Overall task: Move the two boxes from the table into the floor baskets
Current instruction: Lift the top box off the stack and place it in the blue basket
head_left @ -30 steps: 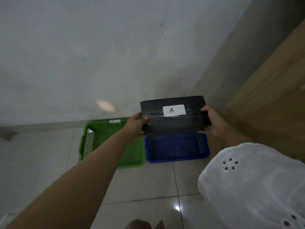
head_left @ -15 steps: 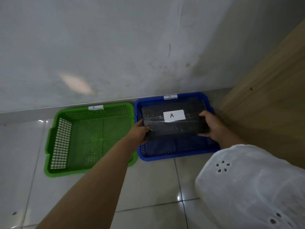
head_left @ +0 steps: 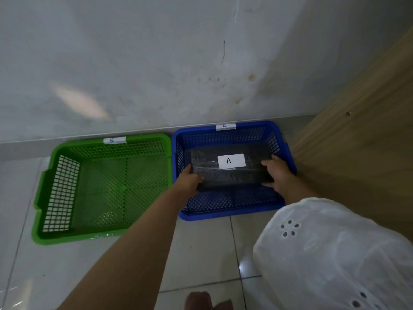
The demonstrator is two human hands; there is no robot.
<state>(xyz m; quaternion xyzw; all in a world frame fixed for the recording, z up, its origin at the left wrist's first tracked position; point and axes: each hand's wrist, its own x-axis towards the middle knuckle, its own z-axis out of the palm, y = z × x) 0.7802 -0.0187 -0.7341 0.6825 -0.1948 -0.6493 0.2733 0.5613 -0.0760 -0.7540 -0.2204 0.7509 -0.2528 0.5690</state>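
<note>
Fingers of the left hand (head_left: 188, 180) wrapped around the left end of the black box (head_left: 230, 173), thumb on top, grip closed on it. Right hand (head_left: 276, 174) clamped on the opposite end in the same way, its white eyelet sleeve (head_left: 330, 249) filling the lower right. Box held level between both hands, inside the walls of the blue basket (head_left: 230, 214); whether its underside touches the basket floor cannot be told. White label (head_left: 231, 161) marked "A" on the box's upper face, under a sheen of clear wrap. Matching tape tag marked "A" (head_left: 225, 126) on the blue basket's far rim. Just beside it to the left, touching or nearly so, the green basket (head_left: 73, 237), with a tape tag marked "B" (head_left: 114, 140) on its far rim. Both baskets on pale floor tiles (head_left: 201, 249) against a grey wall (head_left: 134, 63). Wooden panel (head_left: 357, 142) rising at the right, close to the blue basket.
</note>
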